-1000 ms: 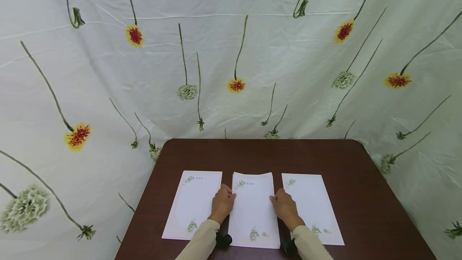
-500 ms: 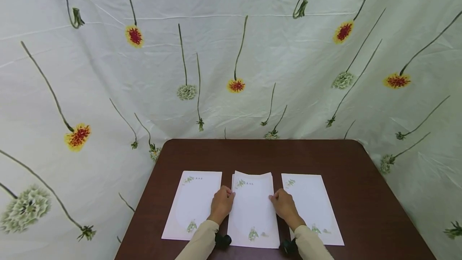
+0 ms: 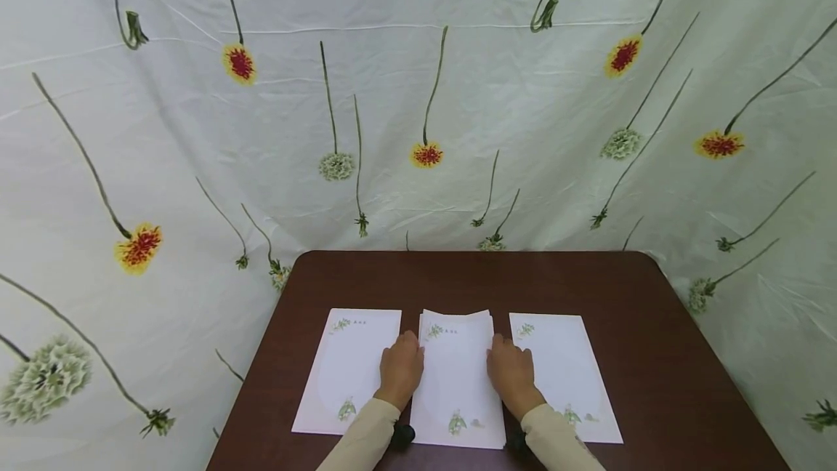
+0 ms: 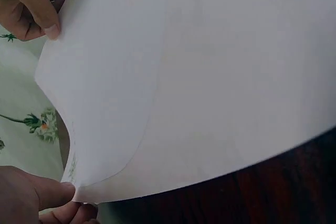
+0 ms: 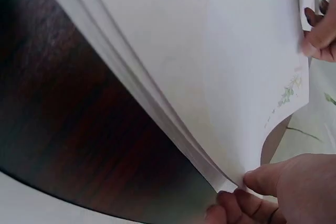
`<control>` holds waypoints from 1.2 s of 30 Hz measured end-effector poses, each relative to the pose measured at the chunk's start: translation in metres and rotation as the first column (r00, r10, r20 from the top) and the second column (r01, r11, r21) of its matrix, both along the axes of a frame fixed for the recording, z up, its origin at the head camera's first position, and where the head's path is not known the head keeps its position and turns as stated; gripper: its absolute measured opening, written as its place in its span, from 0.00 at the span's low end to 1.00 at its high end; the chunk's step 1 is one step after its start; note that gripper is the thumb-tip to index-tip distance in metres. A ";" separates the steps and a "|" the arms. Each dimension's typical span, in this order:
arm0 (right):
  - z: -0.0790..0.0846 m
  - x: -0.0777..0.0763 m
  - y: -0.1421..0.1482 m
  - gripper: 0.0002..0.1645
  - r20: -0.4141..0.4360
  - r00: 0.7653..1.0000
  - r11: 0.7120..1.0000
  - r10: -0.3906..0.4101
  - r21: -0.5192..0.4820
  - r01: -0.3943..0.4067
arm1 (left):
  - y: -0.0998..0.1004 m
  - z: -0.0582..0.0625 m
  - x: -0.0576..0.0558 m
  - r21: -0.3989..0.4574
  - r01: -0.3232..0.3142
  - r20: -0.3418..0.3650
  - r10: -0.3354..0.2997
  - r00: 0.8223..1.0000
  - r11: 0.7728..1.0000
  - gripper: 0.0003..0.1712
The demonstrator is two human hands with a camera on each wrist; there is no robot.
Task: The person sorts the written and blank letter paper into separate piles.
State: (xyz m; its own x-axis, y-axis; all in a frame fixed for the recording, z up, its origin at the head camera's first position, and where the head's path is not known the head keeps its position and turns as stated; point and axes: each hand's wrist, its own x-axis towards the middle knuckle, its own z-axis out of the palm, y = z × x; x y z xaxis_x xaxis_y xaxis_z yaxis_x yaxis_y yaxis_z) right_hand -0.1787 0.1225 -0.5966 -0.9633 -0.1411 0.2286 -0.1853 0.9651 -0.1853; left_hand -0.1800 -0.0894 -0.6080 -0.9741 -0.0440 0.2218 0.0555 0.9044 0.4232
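Observation:
In the middle of the table, a stack of printed paper sheets (image 3: 458,384) lies between my hands, with small green plant prints and its far edge bowed. My left hand (image 3: 400,368) pinches its left edge, thumb on top; the left wrist view shows the thumb (image 4: 59,193) on the sheet's margin. On the other side my right hand (image 3: 512,371) pinches the right edge, its thumb (image 5: 262,179) on top and fingers below in the right wrist view. There the layered sheet edges (image 5: 152,103) are fanned slightly apart.
A similar sheet (image 3: 353,369) lies on the left of the dark brown table (image 3: 471,278), another sheet (image 3: 575,376) on the right. Each forearm partly covers one. Behind the table hangs a pale curtain (image 3: 392,93) with flower prints.
Both hands have shifted slightly along the stack's edges, the right hand turning a little so its back shows more. The stack stays nearly in place; the side sheets lie as before.

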 end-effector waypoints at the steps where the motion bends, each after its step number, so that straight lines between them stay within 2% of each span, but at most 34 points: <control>1: 0.000 0.000 -0.001 0.15 -0.018 1.000 0.999 -0.005 0.045 0.006 | 0.001 0.001 0.001 -0.037 0.003 -0.023 -0.004 1.000 0.999 0.13; 3: 0.002 0.001 -0.003 0.16 -0.025 1.000 0.995 -0.018 0.101 0.020 | 0.002 0.003 0.002 -0.102 0.005 -0.065 -0.012 0.998 0.995 0.13; 7: 0.005 0.002 -0.006 0.17 0.010 0.999 0.989 -0.033 0.143 0.031 | 0.003 0.005 0.004 -0.191 0.003 -0.138 -0.030 0.990 0.982 0.13; 10: 0.006 0.004 -0.007 0.17 0.033 0.999 0.984 -0.029 0.177 0.023 | 0.005 0.007 0.005 -0.240 0.001 -0.148 -0.037 0.988 0.971 0.13; 13: 0.005 0.005 -0.008 0.17 0.024 0.999 0.981 -0.029 0.194 0.024 | 0.007 0.010 0.006 -0.269 0.008 -0.123 -0.043 0.992 0.963 0.12; 19: 0.008 0.008 -0.011 0.16 -0.045 0.999 0.983 -0.023 0.179 0.030 | 0.010 0.019 0.010 -0.279 0.027 -0.071 -0.049 0.996 0.960 0.13; 23: 0.012 0.011 -0.014 0.15 -0.019 1.000 0.983 -0.020 0.181 0.023 | 0.010 0.022 0.013 -0.285 0.046 -0.046 -0.061 0.997 0.957 0.13; 29: 0.011 0.012 -0.018 0.16 0.035 0.998 0.983 -0.059 0.179 0.052 | 0.010 0.021 0.015 -0.292 0.054 -0.036 -0.067 0.997 0.955 0.12; 36: 0.009 0.012 -0.020 0.16 0.067 0.994 0.984 -0.087 0.162 0.076 | 0.009 0.016 0.016 -0.249 0.068 -0.028 -0.077 0.997 0.966 0.11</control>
State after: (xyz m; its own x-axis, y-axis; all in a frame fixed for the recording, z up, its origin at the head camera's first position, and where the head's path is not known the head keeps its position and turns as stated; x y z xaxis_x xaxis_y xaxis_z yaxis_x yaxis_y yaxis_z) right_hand -0.1665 0.1022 -0.5879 -0.9864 -0.0902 0.1377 -0.0963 0.9946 -0.0382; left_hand -0.1640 -0.0800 -0.5916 -0.9635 0.0874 0.2529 0.1364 0.9736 0.1830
